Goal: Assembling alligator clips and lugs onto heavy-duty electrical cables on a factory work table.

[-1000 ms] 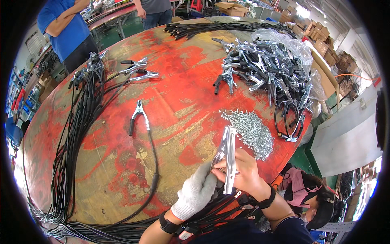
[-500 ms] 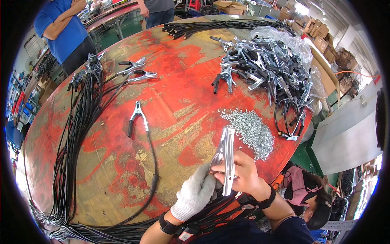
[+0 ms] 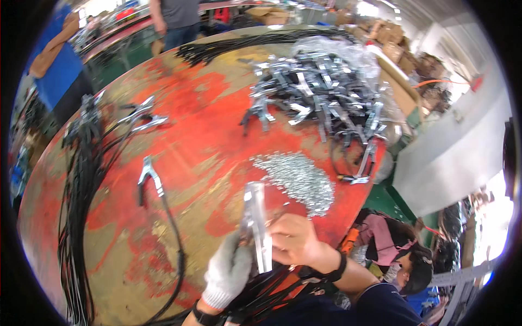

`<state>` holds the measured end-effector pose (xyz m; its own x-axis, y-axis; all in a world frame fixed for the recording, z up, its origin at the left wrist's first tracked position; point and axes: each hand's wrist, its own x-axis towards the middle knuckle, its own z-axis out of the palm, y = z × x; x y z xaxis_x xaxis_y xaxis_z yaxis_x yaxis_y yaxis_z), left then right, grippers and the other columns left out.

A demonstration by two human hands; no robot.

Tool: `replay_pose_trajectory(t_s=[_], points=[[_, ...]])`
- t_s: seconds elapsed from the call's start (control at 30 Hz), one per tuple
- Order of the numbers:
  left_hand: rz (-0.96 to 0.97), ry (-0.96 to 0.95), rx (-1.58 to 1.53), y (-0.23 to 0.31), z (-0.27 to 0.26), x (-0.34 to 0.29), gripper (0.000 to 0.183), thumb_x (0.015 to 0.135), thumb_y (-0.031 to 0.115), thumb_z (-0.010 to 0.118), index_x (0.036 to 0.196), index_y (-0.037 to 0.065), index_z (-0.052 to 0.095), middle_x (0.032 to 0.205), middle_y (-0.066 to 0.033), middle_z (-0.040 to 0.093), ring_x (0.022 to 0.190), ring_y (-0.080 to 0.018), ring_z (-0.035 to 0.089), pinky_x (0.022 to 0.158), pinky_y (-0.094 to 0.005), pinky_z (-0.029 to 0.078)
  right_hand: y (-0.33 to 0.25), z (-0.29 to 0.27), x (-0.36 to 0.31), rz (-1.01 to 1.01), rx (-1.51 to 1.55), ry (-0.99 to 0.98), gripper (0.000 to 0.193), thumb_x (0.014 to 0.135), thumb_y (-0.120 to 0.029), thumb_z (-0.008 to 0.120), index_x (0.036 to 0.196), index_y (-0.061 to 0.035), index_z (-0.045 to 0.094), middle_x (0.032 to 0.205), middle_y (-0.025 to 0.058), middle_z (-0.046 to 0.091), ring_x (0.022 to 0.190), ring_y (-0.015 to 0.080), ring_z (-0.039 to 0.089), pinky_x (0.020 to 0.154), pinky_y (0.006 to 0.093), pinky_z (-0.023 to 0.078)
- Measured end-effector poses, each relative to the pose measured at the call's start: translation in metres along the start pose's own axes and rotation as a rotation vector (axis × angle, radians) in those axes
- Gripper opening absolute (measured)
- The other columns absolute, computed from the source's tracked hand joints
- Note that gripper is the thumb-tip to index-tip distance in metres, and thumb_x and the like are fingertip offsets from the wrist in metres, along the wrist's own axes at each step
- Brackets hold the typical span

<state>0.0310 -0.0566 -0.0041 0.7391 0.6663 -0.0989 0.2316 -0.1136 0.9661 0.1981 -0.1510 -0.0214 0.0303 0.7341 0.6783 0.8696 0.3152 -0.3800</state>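
Observation:
My left hand (image 3: pixel 227 274), in a white knit glove, is closed around a shiny metal clamp (image 3: pixel 255 223) held upright near the table's front edge. My bare right hand (image 3: pixel 296 242) is just right of the clamp with its fingers curled together; what they pinch, if anything, is blurred. Beyond my hands lies a heap of small silvery screws (image 3: pixel 299 179). To the left, a clamp with one black-sleeved handle (image 3: pixel 148 176) lies on the table, fixed to a black cable (image 3: pixel 176 233).
Loose clamps are piled (image 3: pixel 321 92) at the back right beside clear plastic. Bundled black cables run down the left (image 3: pixel 79 217) and along the far edge (image 3: pixel 234 46) of the worn red table (image 3: pixel 185 119). A person sits at the right (image 3: pixel 389 239); two others stand beyond the table.
The whole view has shifted, putting the table's contents further left, and it is blurred. My right fingers have drawn back from across the clamp to its right side. The left hand keeps its hold.

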Motion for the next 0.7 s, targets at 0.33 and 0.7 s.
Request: replay_pose_trajectory(t_s=[0.33, 0.7], points=[[0.022, 0.070, -0.097, -0.020, 0.008, 0.002, 0.027, 0.095, 0.013, 0.047, 0.115, -0.002, 0.056, 0.084, -0.0074, 0.063, 0.069, -0.0113, 0.058, 0.062, -0.0259, 0.049, -0.014, 0.000, 0.003, 0.103, 0.059, -0.043, 0.018, 0.076, -0.017, 0.073, 0.083, -0.0079, 0.060, 0.078, 0.0036, 0.050, 0.070, 0.0235, 0.056, 0.059, 0.0353, 0.046], [-0.181, 0.070, -0.346, -0.001, 0.006, -0.003, 0.021, 0.099, 0.026, 0.050, 0.104, 0.006, 0.056, 0.068, -0.0009, 0.055, 0.053, -0.0085, 0.050, 0.047, -0.0204, 0.037, 0.005, -0.062, -0.107, 0.548, -0.073, 0.124, 0.007, 0.078, -0.014, 0.074, 0.082, -0.0097, 0.070, 0.070, 0.0067, 0.062, 0.064, 0.0253, 0.061, 0.056, 0.0343, 0.048]])
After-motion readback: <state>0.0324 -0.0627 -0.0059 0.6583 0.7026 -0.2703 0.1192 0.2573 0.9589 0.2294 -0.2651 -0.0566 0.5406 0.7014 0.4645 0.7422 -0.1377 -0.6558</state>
